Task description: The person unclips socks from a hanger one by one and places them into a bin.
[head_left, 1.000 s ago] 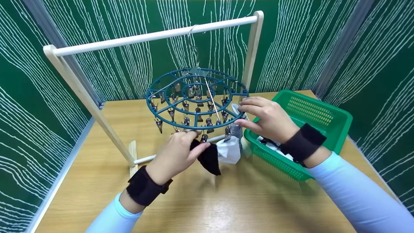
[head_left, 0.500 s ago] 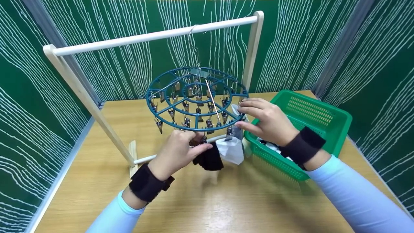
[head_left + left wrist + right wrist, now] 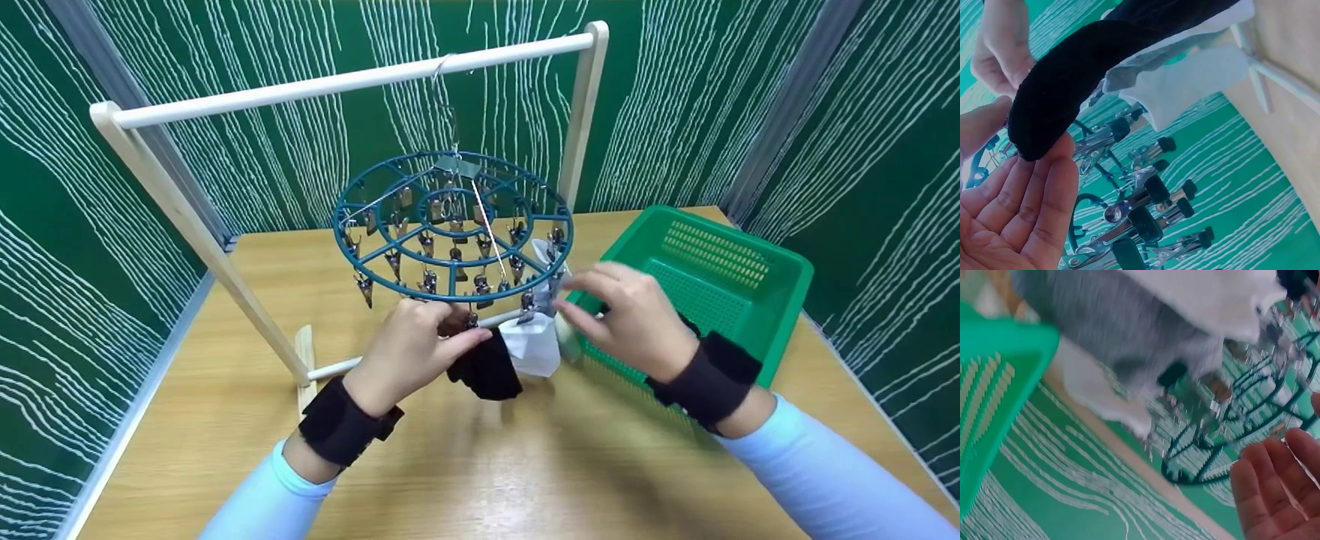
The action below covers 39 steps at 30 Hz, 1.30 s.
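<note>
A round blue-green clip hanger [image 3: 394, 283] with several metal clips hangs at the centre of the head view. My left hand [image 3: 401, 356] pinches the upper end of a black sock [image 3: 487, 367] at a clip under the hanger's front edge. In the left wrist view, the black sock [image 3: 1055, 84] stands between thumb and fingertips. A white sock [image 3: 532, 346] hangs beside it, and a grey sock [image 3: 1123, 326] shows in the right wrist view. My right hand [image 3: 634, 319], fingers spread and holding nothing, is just right of the hanger.
The hanger hooks over a white rod [image 3: 300, 91] on a wooden stand [image 3: 191, 217]. A green basket [image 3: 784, 292] stands on the wooden table [image 3: 450, 465] at right, partly behind my right arm. Green walls with white streaks [image 3: 690, 97] surround the table.
My right hand has come off the hanger's right edge and moved slightly right and down. The left hand keeps its pinch on the black sock, which hangs straighter than a second ago.
</note>
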Tool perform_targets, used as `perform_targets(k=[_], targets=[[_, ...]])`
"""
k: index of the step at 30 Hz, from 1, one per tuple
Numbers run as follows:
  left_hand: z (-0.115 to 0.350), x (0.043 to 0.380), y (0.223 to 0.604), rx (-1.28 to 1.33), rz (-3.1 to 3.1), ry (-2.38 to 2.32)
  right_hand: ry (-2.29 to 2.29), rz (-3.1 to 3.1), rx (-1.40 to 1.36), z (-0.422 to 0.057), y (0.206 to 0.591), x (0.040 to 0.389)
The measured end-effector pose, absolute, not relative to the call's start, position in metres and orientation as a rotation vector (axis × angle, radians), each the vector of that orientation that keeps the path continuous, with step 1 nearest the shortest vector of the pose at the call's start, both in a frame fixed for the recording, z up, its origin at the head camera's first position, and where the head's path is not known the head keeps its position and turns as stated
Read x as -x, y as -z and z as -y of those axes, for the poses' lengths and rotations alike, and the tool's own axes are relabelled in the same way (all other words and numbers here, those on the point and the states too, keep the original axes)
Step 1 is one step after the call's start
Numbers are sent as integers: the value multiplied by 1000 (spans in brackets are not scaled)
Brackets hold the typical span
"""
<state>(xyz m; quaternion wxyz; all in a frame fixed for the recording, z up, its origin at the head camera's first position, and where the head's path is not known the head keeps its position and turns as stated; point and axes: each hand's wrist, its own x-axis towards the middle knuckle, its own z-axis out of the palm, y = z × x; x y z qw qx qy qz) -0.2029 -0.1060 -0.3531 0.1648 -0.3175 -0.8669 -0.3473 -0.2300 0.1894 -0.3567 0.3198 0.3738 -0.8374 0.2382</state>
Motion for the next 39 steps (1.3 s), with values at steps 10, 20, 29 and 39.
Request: perform_targets(k=[10,20,29,39], targets=[[104,205,356,893,2442,1000,-756,2478,-1045,-169,389,211],[104,204,356,861,2406,995,-908,2657,-1040,-145,417,205],[104,205,356,844,2430,996,-953,2624,-951,-127,433,203],[105,204,356,846,2420,1000,-921,2475,-902,-121,442,202]])
